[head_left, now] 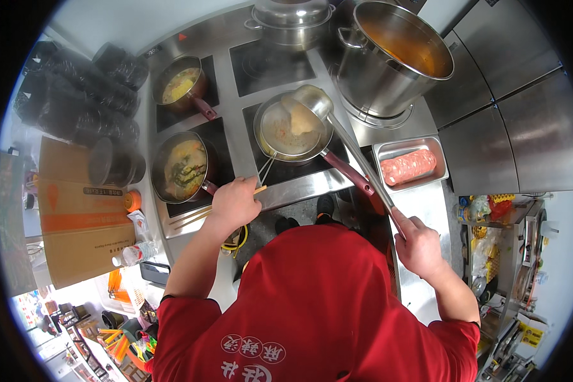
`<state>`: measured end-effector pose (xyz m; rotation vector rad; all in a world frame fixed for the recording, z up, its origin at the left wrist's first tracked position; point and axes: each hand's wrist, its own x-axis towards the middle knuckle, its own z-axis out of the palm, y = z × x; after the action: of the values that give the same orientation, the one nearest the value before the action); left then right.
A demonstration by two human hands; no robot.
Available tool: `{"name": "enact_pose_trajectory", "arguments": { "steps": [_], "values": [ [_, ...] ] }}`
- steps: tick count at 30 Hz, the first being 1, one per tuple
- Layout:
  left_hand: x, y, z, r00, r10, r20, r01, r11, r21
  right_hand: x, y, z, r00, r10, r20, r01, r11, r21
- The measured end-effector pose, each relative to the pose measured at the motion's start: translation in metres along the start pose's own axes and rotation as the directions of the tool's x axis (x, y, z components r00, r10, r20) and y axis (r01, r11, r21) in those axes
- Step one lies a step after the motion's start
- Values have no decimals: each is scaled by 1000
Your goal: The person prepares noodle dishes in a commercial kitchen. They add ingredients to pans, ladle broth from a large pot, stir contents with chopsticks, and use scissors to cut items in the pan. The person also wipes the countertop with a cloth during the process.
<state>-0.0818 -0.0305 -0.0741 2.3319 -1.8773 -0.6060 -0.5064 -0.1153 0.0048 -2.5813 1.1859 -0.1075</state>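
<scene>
My left hand (236, 203) is closed around the wire handle of a fine mesh strainer (286, 138). A pair of wooden chopsticks (191, 217) runs under or through that hand; which one, I cannot tell. The strainer rests over a saucepan (346, 171) with a dark red handle on the middle front hob. My right hand (420, 246) grips the long handle of a steel ladle (317, 102). The ladle's bowl is tilted over the strainer, and a pale brown mass (302, 118) lies at its lip. Steam blurs the pan's contents.
Two more saucepans of food, a rear one (199, 90) and a front one (155, 172), stand at left. A tall stockpot (377, 76) of orange broth and a lidded pot (291, 31) stand behind. Right is a steel tray (410, 184) with pink meat (408, 167); left, a cardboard box (86, 191).
</scene>
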Motion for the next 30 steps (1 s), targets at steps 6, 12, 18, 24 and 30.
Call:
{"name": "enact_pose_trajectory", "arguments": {
  "steps": [6, 12, 18, 24, 30],
  "values": [
    [-1, 0, 1, 999, -41, -28, 40, 998, -38, -4, 3, -3, 996, -28, -79, 27, 999, -18],
    [-2, 10, -16, 995, -95, -31, 90, 988, -127, -6, 5, -24, 995, 103, -15, -96, 967, 237],
    [-4, 22, -45, 978, -208, 31, 203, 898, -390, -2, 24, -28, 910, 258, 325, -373, 167, 913],
    [-5, 12, -27, 973, -214, -88, 157, 888, -432, -1, 61, -36, 938, 110, 328, -275, -339, 899],
    [2, 19, 18, 975, -208, -74, 170, 921, -350, 12, 125, -75, 970, 95, 226, -168, -412, 896]
  ]
}}
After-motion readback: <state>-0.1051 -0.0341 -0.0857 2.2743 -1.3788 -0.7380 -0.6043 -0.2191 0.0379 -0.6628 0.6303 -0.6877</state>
